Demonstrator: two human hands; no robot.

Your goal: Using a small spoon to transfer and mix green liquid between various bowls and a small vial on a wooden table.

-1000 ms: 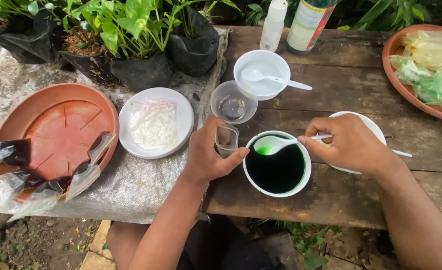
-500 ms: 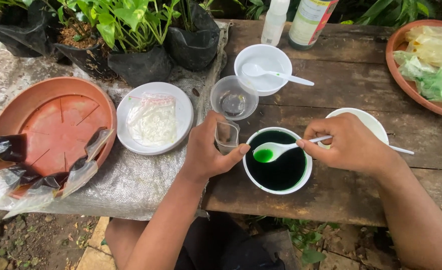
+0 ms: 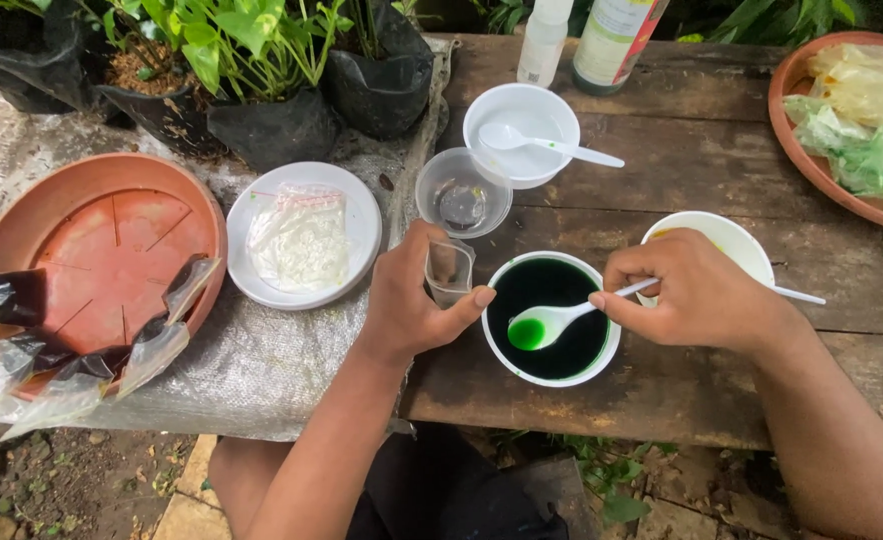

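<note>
My left hand (image 3: 416, 305) grips a small clear plastic cup (image 3: 448, 270) just left of a white bowl (image 3: 606, 345) filled with dark green liquid. My right hand (image 3: 696, 295) pinches the handle of a white plastic spoon (image 3: 551, 322) whose bowl carries bright green liquid and hovers low over the dark liquid. Both hands are over the front part of a weathered wooden table (image 3: 681, 190).
Behind are an empty clear cup (image 3: 461, 195), a white bowl with a spoon (image 3: 521, 135), another white bowl (image 3: 731, 235), two bottles (image 3: 616, 35), a terracotta dish of bagged items (image 3: 796, 110), a white plate with a plastic bag (image 3: 301, 240), a terracotta saucer (image 3: 91, 250) and potted plants (image 3: 261, 90).
The spoon with green liquid has dropped from above the rim down toward the liquid in the bowl. My left hand keeps holding the small cup in place.
</note>
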